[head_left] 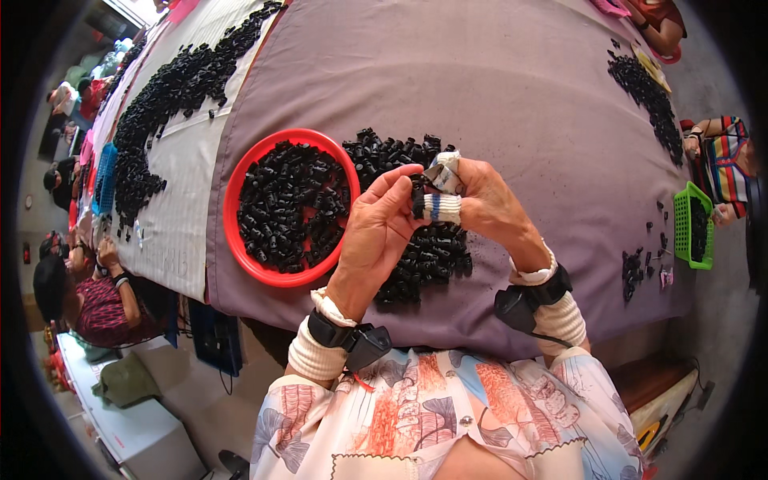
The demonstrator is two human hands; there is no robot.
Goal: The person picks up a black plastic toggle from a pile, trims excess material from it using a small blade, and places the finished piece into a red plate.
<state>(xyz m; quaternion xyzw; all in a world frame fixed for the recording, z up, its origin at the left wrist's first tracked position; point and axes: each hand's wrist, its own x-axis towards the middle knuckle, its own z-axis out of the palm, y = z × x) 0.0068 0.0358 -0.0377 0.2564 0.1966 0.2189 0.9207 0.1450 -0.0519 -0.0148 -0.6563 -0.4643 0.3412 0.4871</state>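
"Pinched narrow, the fingertips of the left hand (374,220) are closed on a small black piece (418,194)!"

"And by the right hand (492,198)?"

"Its fingers are curled in close, two of them covered in white wraps (442,208); whether anything is gripped there cannot be told."

"The setting?"

"A mauve cloth (472,72) is spread over the table, a red basin (232,210) of black pieces is set at the left, and a loose pile (428,260) is partly hidden by the hands. Beyond, a pale-covered table (186,232) is strewn with more, and a green basket (682,228) is seen at the far right, near a person in stripes (726,156)."

"Which way is the piece pointed?"

"It is held between the hands, above the pile; its long axis is too hidden to be read, its pointing end likewise."
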